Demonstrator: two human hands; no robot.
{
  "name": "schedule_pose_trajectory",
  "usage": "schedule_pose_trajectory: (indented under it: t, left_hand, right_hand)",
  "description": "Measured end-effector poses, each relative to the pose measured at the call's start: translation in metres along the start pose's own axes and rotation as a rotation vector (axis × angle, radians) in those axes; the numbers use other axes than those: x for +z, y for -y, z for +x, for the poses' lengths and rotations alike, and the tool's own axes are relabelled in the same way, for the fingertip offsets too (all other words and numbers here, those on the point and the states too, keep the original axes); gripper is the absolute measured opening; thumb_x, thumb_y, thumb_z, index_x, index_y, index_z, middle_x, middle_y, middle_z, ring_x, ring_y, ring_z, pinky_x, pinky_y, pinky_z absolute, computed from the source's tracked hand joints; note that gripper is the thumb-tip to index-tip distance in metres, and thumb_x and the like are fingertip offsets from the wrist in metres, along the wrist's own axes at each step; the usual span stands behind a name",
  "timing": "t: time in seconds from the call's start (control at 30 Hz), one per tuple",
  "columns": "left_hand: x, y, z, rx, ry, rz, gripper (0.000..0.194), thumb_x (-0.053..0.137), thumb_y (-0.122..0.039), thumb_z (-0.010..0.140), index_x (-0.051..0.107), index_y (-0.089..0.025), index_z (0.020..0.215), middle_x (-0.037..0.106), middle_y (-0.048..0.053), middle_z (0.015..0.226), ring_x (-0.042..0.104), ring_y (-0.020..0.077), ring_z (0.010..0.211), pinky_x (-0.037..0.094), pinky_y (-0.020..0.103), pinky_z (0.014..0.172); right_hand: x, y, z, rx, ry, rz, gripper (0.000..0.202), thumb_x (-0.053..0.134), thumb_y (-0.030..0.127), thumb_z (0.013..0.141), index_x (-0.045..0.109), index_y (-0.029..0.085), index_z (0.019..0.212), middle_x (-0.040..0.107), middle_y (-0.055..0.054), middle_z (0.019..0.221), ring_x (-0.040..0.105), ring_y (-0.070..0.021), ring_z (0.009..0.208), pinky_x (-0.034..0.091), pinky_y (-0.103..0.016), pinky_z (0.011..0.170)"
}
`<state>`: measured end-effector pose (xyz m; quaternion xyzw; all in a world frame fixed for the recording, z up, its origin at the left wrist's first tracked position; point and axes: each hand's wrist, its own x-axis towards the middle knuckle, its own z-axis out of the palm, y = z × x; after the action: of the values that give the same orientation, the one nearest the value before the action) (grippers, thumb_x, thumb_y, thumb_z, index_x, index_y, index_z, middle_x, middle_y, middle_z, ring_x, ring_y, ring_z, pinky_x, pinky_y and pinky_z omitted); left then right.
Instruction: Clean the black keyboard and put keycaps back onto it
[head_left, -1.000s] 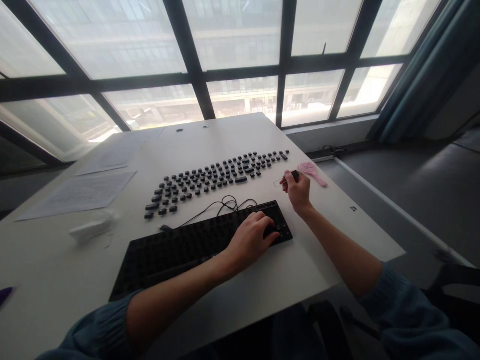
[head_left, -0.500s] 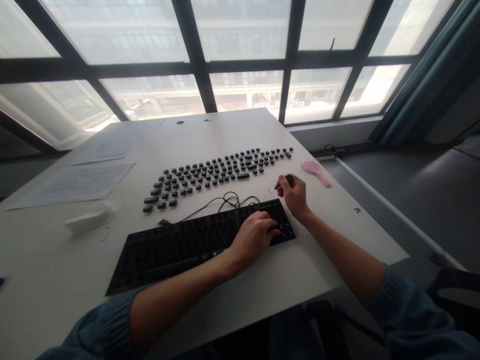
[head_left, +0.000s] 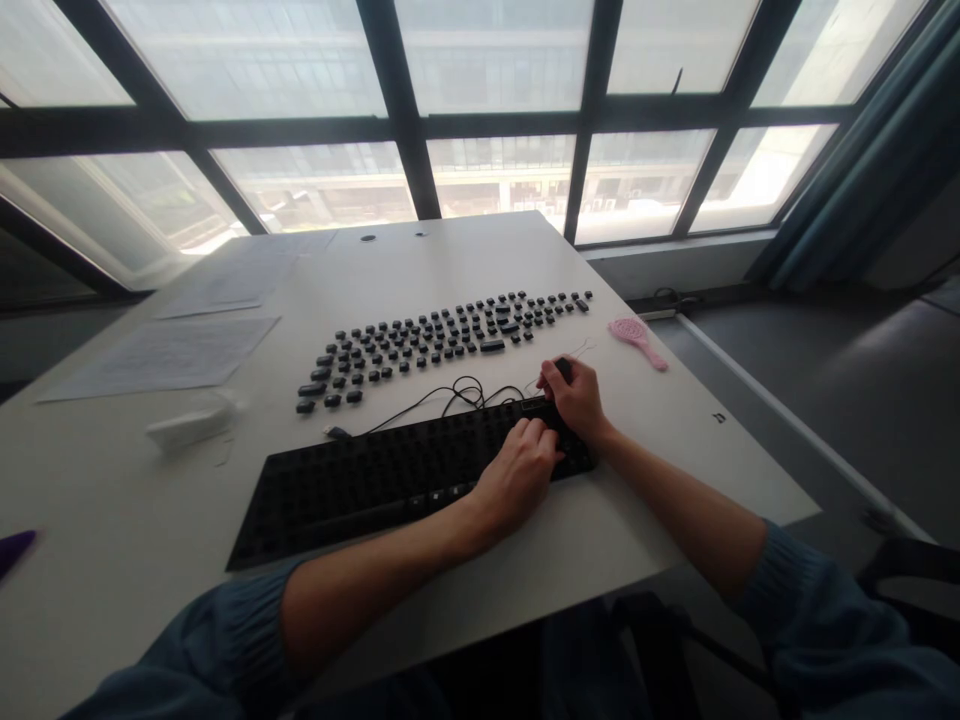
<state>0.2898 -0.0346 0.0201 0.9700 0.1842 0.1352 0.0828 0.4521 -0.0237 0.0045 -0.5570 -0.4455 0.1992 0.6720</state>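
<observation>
A black keyboard (head_left: 360, 497) lies at a slant along the near part of the table, most of its keycaps off. My left hand (head_left: 519, 468) is over its right end, fingers bent and drawn together; what they pinch, if anything, is hidden. Close beyond it, my right hand (head_left: 581, 400) is closed round a keycap puller (head_left: 564, 368) with a black grip and thin wire loops. This hand is at the keyboard's top right corner. Loose black keycaps (head_left: 427, 343) stand in rows behind the keyboard, with its coiled cable (head_left: 465, 393) in between.
A pink hairbrush (head_left: 637, 342) lies by the table's right edge. Paper sheets (head_left: 161, 358) and a crumpled clear plastic piece (head_left: 191, 425) are on the left. A purple object (head_left: 15, 550) shows at the left border. Windows (head_left: 502, 185) rise behind the table (head_left: 450, 270).
My right hand has come down and left with the keycap puller, now against my left hand at the keyboard. The left fingers are drawn closer together. The view has shifted slightly.
</observation>
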Motion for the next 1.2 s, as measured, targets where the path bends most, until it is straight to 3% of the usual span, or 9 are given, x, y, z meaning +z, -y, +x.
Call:
schedule_pose_trajectory:
  t: [0.27,0.4,0.5,0.63,0.73,0.87,1.03,1.2]
  left_hand:
    - [0.002,0.001,-0.002,-0.026,-0.061,-0.105,0.006,0.059,-0.016,0.097,0.063,-0.014,0.101,0.062,0.01,0.101,0.058,0.0259,0.099,0.053,0.04,0.09]
    - [-0.021,0.008,0.003,-0.088,-0.114,-0.352,0.006,0.068,-0.017,0.092,0.069,-0.016,0.098,0.066,0.007,0.098,0.064,0.0209,0.09,0.054,0.034,0.085]
    - [-0.052,0.024,0.024,-0.086,-0.167,-0.39,0.008,0.076,-0.024,0.087,0.076,-0.02,0.093,0.07,0.003,0.09,0.065,0.0179,0.082,0.052,0.03,0.08]
    - [-0.076,0.058,0.085,-0.178,-0.278,-0.268,0.013,0.076,-0.03,0.086,0.08,-0.021,0.094,0.076,0.003,0.091,0.065,0.0174,0.078,0.05,0.031,0.079]
    - [-0.066,0.084,0.14,-0.306,-0.203,-0.172,0.015,0.076,-0.032,0.086,0.081,-0.022,0.097,0.078,0.005,0.093,0.068,0.0203,0.086,0.049,0.031,0.082]
    - [-0.037,0.106,0.19,-0.381,-0.108,-0.111,0.016,0.078,-0.033,0.085,0.082,-0.021,0.095,0.079,0.007,0.097,0.068,0.0226,0.093,0.05,0.032,0.086]
    - [-0.007,0.12,0.215,-0.429,-0.063,-0.059,0.02,0.08,-0.034,0.083,0.082,-0.019,0.097,0.078,0.012,0.099,0.067,0.0253,0.103,0.048,0.035,0.097]
    - [0.006,0.127,0.22,-0.449,-0.044,-0.029,0.02,0.081,-0.033,0.081,0.082,-0.02,0.097,0.077,0.012,0.105,0.064,0.0264,0.109,0.048,0.035,0.097]
  right_hand:
    - [0.0,0.001,0.0,0.009,-0.012,-0.012,0.035,0.063,0.047,0.092,0.06,0.02,0.07,0.064,0.0,0.062,0.052,-0.0118,0.049,0.043,-0.025,0.051]
    - [0.0,0.002,0.001,0.014,-0.021,0.008,0.037,0.063,0.048,0.092,0.06,0.02,0.067,0.059,0.001,0.055,0.051,-0.0116,0.048,0.043,-0.025,0.05]
    - [-0.005,0.005,0.009,0.007,-0.078,0.033,0.038,0.062,0.049,0.092,0.06,0.02,0.068,0.058,0.002,0.054,0.051,-0.0109,0.047,0.042,-0.024,0.049]
    - [-0.024,0.007,0.03,-0.016,-0.349,0.072,0.039,0.059,0.051,0.092,0.058,0.02,0.069,0.061,0.001,0.059,0.051,-0.0099,0.047,0.041,-0.022,0.047]
    - [-0.04,0.002,0.044,-0.004,-0.496,0.071,0.04,0.058,0.05,0.092,0.057,0.02,0.067,0.058,0.002,0.055,0.05,-0.0097,0.045,0.039,-0.022,0.044]
    - [-0.049,-0.004,0.053,0.005,-0.536,0.085,0.039,0.059,0.048,0.091,0.056,0.02,0.065,0.057,0.002,0.053,0.048,-0.0094,0.042,0.036,-0.022,0.041]
    - [-0.05,-0.002,0.057,0.011,-0.584,0.149,0.034,0.061,0.045,0.09,0.057,0.019,0.068,0.059,0.002,0.054,0.049,-0.0091,0.042,0.036,-0.021,0.04]
    - [-0.052,-0.001,0.06,0.016,-0.575,0.155,0.035,0.06,0.047,0.091,0.055,0.02,0.069,0.058,0.002,0.055,0.049,-0.0092,0.043,0.037,-0.021,0.04]
